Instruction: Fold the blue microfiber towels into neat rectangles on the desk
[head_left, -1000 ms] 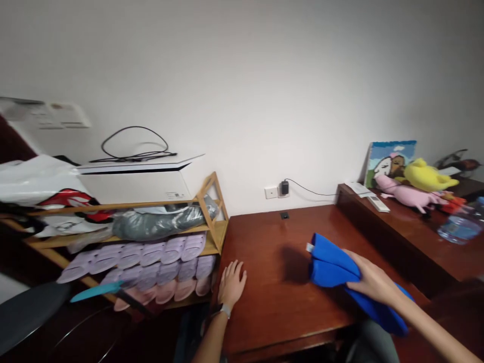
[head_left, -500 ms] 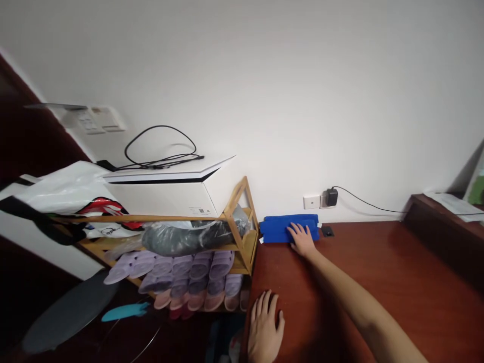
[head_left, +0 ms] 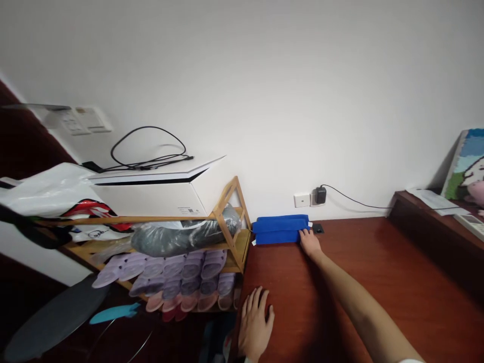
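A blue folded cloth (head_left: pixel 280 232) with small white tags lies at the back left of the reddish-brown desk (head_left: pixel 363 282), close against the wall. My right hand (head_left: pixel 310 243) is at its front right corner, the fingers bent and closed on the cloth's edge. What the thumb does is hidden. My left hand (head_left: pixel 256 322) rests palm down on the desk's left edge, its fingers stretched out and slightly apart, holding nothing.
Left of the desk stands a wooden rack (head_left: pixel 242 252) with purple slippers (head_left: pixel 214 263), a plastic-wrapped grey bundle (head_left: pixel 166 239) and a white box (head_left: pixel 151 196) topped by a black cable (head_left: pixel 151 165). A black adapter (head_left: pixel 320 195) is plugged into the wall. A raised ledge (head_left: pixel 427 212) runs along the right.
My right hand has slid from the middle of the blue cloth to its right end, and its spread fingers have closed in. The view has turned slightly right. My left hand stays on the desk.
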`<state>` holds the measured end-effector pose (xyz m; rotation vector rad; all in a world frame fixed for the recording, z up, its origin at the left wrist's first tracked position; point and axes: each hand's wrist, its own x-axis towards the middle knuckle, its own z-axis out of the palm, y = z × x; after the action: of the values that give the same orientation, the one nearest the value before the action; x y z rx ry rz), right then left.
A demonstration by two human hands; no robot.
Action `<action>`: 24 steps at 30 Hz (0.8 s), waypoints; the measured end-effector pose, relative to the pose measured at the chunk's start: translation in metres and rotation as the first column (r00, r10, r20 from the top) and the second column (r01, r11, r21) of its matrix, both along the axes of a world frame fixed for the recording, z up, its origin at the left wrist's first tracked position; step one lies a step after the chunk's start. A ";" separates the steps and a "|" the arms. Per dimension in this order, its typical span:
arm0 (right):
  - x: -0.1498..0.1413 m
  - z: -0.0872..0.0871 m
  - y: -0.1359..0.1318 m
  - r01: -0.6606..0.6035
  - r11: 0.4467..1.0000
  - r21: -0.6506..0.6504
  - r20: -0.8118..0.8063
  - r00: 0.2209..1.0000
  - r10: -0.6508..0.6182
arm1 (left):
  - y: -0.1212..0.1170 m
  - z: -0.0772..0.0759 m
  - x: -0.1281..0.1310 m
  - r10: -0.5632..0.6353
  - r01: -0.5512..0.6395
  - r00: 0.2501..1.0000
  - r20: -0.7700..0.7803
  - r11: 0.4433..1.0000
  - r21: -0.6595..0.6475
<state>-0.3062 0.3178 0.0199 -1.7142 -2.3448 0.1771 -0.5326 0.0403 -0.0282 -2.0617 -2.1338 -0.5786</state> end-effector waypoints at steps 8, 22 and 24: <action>-0.001 0.011 0.021 0.023 0.996 -0.084 -0.207 0.978 -0.040 | 0.000 -0.003 0.001 0.011 -0.011 1.000 0.012 1.000 0.008; 0.011 0.010 0.008 0.041 0.968 -0.246 -0.718 0.664 -0.210 | 0.002 -0.003 0.000 0.009 -0.009 1.000 0.001 1.000 0.007; 0.008 0.030 0.003 0.002 0.973 -0.232 -0.776 0.603 -0.186 | 0.003 -0.002 0.000 0.007 -0.007 1.000 0.005 1.000 0.008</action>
<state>-0.2977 0.3208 0.0496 -1.3869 -1.5773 0.9865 -0.5323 0.0431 -0.0303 -2.0504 -2.1371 -0.5909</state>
